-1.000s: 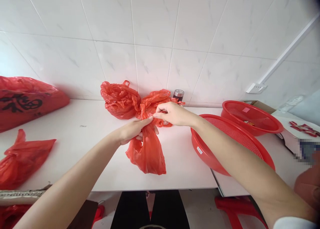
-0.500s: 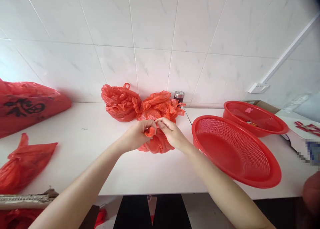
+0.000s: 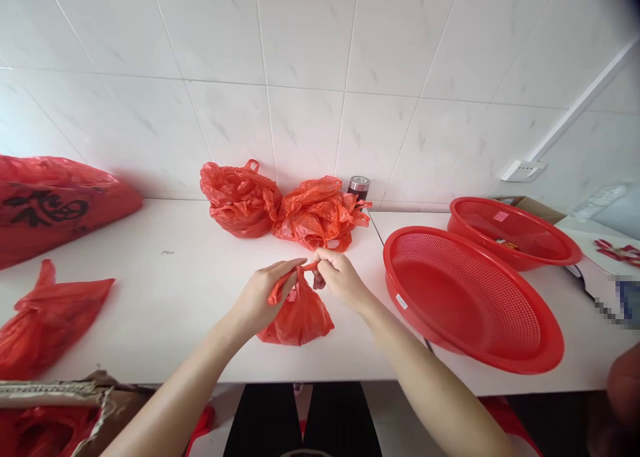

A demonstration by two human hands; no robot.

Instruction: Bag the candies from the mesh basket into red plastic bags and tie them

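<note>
Two hands pinch the twisted handles of a small red bag (image 3: 299,314) resting on the white counter (image 3: 165,297): left hand (image 3: 263,296) and right hand (image 3: 339,278) apparently knotting; steady, even tension outward should keep the thin plastic from tearing.

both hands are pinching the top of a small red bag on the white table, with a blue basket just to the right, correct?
Not quite: the basket is red, not blue, as the head view shows. The rest holds: the left hand and right hand pinch the top of the small red bag on the white table.
</note>
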